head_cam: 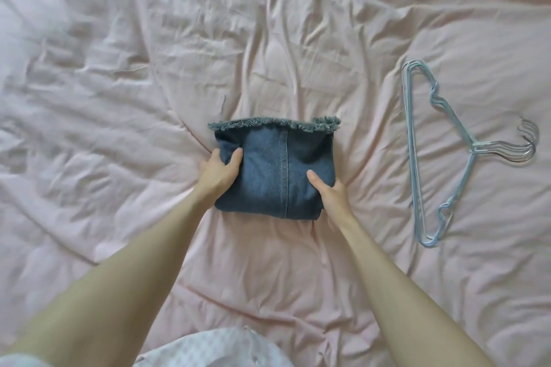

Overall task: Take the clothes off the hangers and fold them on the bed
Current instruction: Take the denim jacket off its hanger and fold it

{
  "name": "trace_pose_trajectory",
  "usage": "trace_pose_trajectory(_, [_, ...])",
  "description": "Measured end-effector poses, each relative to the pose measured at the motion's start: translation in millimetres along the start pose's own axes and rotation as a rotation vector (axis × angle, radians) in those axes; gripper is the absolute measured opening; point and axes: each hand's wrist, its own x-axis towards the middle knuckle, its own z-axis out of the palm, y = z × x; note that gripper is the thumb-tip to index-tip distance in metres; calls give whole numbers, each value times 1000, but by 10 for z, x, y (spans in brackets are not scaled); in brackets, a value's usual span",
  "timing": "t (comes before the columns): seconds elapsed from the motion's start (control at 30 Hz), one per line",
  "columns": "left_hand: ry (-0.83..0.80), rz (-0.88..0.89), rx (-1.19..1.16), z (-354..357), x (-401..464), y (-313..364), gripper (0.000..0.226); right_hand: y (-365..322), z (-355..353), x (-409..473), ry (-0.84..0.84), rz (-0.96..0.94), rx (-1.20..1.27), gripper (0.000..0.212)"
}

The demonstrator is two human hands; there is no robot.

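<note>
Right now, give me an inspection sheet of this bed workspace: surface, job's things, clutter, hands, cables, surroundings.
Surface: pink bed sheet, wrinkled all over.
Job's things: folded denim garment lying flat at the middle of the bed, frayed hem on its far edge, seam running down its middle. Stack of light blue hangers lying to the right, apart from the garment, metal hooks pointing right, no clothes on them.
Clutter: nothing seen.
Hands: left hand grips the garment's left edge, thumb on top. Right hand grips its right edge, thumb on top; a ring shows on one finger.
Cables: nothing seen.
Surroundings: pale patterned fabric at the near edge, what it is cannot be told.
</note>
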Motion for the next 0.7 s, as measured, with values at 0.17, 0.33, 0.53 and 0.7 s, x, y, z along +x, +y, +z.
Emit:
trace_pose_trajectory(0.17, [-59, -6, -173, -48, -181, -82, 56, -72, 52, 103, 50, 62, 1, 74])
trace_pose_trajectory(0.33, [-119, -71, -321, -77, -627, -466, 38, 190, -33, -137, -162, 282, -56, 87])
trace_pose_trajectory(0.53, [-149, -117, -440, -53, -1222, -1058, 36, 623, -125, -684, -232, 352, -182, 40])
trace_pose_trajectory(0.7, [-68, -2, -426, -174, -1670, -1479, 33, 824, -101, -1229, -258, 350, -209, 25])
